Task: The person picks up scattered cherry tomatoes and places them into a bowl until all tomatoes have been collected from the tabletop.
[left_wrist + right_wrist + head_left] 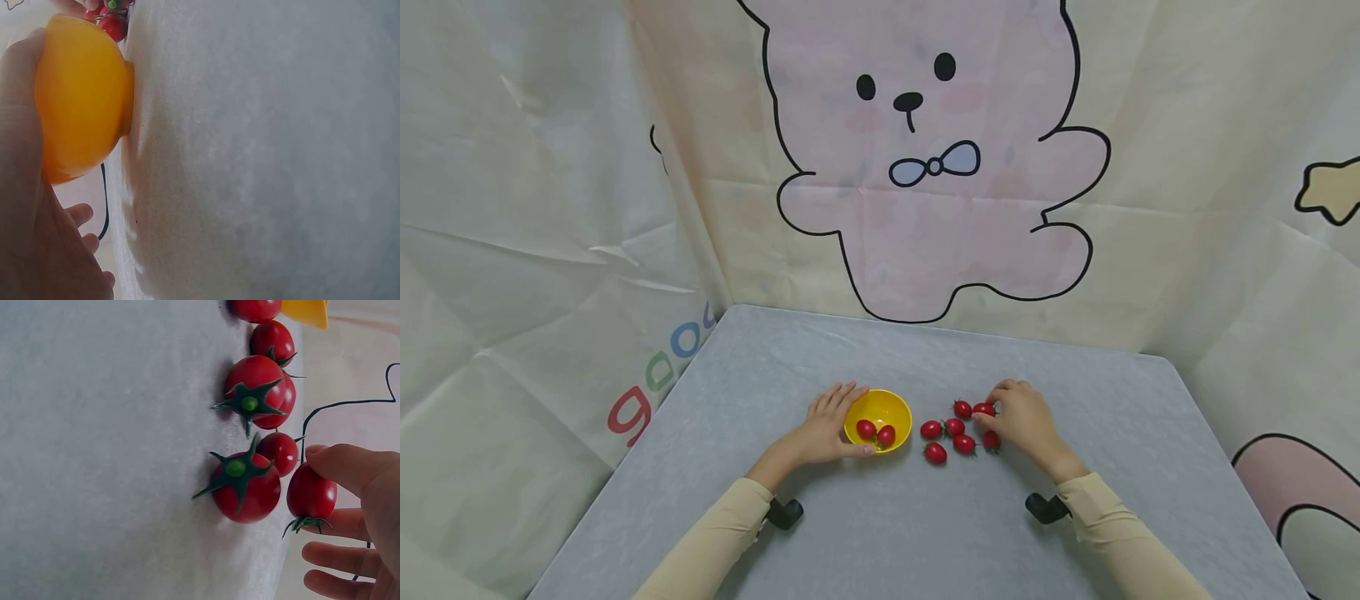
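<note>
A yellow bowl point(898, 407) stands upright on the table with two red cherry tomatoes point(866, 429) inside. My left hand point(829, 429) holds its left side, thumb at the near rim and fingers spread toward the far rim. In the left wrist view, the thumb lies along the bowl point(81, 100). To the right of the bowl, my right hand point(1021, 417) pinches one cherry tomato point(311, 492) between thumb and index finger, its green calyx pointing down in the right wrist view. The other fingers of that hand extend apart from it.
Several more cherry tomatoes point(964, 444) lie loosely grouped between the bowl and the right hand, one point(991, 441) just below that hand. A pale grey cloth covers the table point(910, 533). Behind it hangs a curtain point(1150, 250) printed with a bear.
</note>
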`<action>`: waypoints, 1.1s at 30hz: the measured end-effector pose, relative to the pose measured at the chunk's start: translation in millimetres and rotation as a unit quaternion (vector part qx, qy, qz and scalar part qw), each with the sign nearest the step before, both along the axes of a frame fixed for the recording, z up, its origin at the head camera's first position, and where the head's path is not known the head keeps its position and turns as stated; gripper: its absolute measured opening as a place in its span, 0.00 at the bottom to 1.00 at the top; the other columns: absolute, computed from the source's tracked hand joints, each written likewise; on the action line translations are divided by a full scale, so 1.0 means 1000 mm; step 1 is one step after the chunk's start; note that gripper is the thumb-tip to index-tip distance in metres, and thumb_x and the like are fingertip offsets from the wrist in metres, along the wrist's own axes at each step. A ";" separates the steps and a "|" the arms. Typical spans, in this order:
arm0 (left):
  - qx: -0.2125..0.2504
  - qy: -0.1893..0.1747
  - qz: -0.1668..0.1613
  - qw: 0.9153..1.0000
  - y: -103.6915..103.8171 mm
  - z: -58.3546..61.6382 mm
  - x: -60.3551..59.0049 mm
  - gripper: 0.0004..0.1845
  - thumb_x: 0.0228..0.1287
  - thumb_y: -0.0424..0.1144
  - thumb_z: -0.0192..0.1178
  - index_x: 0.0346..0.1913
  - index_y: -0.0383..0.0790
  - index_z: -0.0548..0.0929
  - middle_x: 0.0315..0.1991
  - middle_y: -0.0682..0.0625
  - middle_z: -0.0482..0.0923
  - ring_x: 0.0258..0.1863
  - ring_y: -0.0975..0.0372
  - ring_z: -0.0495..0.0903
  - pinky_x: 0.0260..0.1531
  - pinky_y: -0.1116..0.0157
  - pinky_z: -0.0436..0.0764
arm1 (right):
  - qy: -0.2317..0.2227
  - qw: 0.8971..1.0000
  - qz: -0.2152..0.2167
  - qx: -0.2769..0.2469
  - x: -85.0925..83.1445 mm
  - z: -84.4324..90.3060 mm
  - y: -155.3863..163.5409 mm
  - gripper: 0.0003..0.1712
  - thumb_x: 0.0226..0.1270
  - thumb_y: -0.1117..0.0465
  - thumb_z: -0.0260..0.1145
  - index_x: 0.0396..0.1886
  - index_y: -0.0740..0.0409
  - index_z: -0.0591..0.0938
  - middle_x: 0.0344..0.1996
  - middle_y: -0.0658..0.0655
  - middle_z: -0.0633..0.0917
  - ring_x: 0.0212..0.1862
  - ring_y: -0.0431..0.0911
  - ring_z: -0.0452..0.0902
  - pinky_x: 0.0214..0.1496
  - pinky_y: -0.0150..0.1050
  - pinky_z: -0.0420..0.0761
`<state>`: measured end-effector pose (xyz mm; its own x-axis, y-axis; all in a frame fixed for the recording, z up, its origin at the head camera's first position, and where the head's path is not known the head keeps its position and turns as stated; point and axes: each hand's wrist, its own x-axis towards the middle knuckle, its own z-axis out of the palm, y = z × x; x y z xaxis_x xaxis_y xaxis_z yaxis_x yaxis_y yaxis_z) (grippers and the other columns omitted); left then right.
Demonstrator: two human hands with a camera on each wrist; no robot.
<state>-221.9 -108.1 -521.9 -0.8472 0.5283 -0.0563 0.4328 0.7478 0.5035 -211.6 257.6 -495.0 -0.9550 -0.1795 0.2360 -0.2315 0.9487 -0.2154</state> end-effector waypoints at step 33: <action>0.005 0.004 -0.004 1.000 -0.001 -0.002 -0.001 0.56 0.53 0.70 0.64 0.79 0.53 0.50 0.81 0.43 0.45 0.79 0.42 0.43 0.74 0.36 0.45 | -0.008 0.998 0.062 0.029 -0.006 0.030 -0.064 0.20 0.55 0.41 0.75 0.37 0.51 0.89 0.48 0.57 0.86 0.52 0.54 0.78 0.55 0.53 0.81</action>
<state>-223.1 -108.8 -524.2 -0.8433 0.5356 -0.0454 0.4425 0.7396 0.5071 -218.0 193.8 -464.8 -0.9281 -0.3092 0.2073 -0.3448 0.9240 -0.1653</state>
